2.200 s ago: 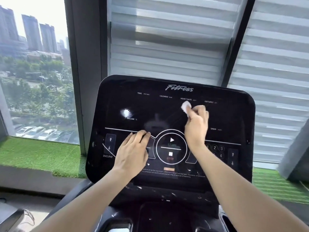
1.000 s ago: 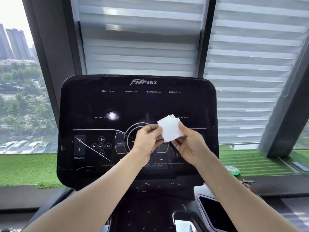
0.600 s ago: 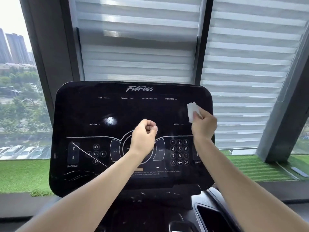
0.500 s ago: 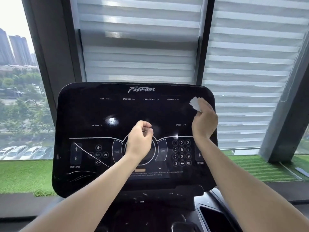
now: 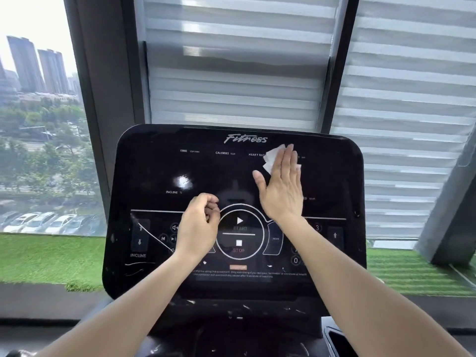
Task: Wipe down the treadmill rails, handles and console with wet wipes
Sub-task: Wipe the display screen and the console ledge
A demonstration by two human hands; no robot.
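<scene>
Console (image 5: 154,176) wipe underway: right hand (image 5: 282,186) flat, fingers straight, pressing wet wipe (image 5: 271,157) on upper display; left hand (image 5: 199,222) loosely curled, empty; next, sweep across the remaining glass.

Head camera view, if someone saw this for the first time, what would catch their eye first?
Probably the big glossy black treadmill console filling the middle of the frame, with its white-ringed START and STOP dial low at centre. Next, the right hand pressing a white wet wipe flat against the upper right of the screen, while the left hand hangs loosely curled left of the dial. Behind, striped blinds and a city view at far left.
</scene>
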